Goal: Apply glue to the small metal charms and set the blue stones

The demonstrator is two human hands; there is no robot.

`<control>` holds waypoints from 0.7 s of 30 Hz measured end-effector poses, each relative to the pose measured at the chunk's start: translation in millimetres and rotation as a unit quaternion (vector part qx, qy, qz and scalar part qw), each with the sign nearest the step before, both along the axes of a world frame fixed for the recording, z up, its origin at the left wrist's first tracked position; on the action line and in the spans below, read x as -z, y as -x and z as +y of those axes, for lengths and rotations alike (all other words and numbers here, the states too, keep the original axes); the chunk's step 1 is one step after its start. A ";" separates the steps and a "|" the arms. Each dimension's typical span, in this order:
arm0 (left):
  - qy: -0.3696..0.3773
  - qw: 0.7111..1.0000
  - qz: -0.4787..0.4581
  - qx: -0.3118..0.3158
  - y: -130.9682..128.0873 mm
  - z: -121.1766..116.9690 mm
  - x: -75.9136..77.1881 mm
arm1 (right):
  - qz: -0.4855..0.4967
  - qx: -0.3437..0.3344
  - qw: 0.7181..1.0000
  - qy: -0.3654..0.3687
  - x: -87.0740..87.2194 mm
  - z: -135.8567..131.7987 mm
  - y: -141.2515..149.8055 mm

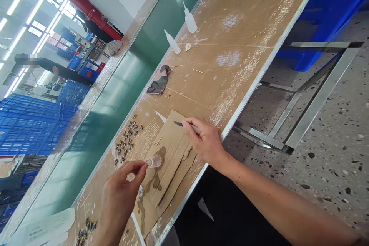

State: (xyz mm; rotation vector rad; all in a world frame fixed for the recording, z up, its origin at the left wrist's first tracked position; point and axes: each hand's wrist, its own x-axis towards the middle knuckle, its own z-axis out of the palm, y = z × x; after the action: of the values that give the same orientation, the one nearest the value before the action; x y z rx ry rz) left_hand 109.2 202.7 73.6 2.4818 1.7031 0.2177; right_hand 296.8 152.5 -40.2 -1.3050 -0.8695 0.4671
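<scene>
My left hand (123, 180) is closed in a pinch, thumb and forefinger meeting at the edge of a small clear cup (155, 161). Whatever is between those fingertips is too small to make out. In my right hand (206, 138) is a slim grey pointed tool (178, 123), its tip directed to the left over a sheet of cardboard (173, 142). Dark wet stains mark the cardboard around the cup. To the left of the sheet lie several tiny blue-and-gold parts (129, 134), spread on the table.
Two white nozzle bottles (190, 22) stand farther along the table (213, 57). A camouflage cloth scrap (159, 82) and thin sticks (198, 71) lie nearer. More small parts (86, 230) are at lower left. A metal frame (314, 103) and blue stool (325, 15) stand at right. A person (54, 67) works beyond.
</scene>
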 end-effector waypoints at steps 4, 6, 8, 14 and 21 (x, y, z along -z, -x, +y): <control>-0.002 1.000 0.002 0.014 -2.9 0.0 -0.4 | -0.002 0.003 1.000 -0.003 -0.4 -0.8 -0.3; -0.004 1.000 0.000 0.018 -4.5 -0.6 -0.3 | -0.003 0.005 1.000 -0.004 -0.1 -0.8 -0.4; -0.007 1.000 -0.005 0.016 -6.2 -1.0 0.1 | -0.004 0.007 1.000 -0.003 0.1 -0.7 -0.4; 0.003 1.000 -0.013 -0.020 -4.8 -3.3 -3.0 | -0.012 0.016 1.000 0.002 -0.9 -0.8 -0.6; -0.018 0.972 -0.107 -0.209 39.9 -37.3 -20.6 | -0.012 0.019 1.000 0.013 0.8 -3.2 0.1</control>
State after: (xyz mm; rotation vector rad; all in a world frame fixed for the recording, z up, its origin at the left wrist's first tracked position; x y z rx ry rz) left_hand 69.3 165.4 94.2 2.0014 2.1151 0.5371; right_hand 296.7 149.3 -41.0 -1.3512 -0.8598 0.4340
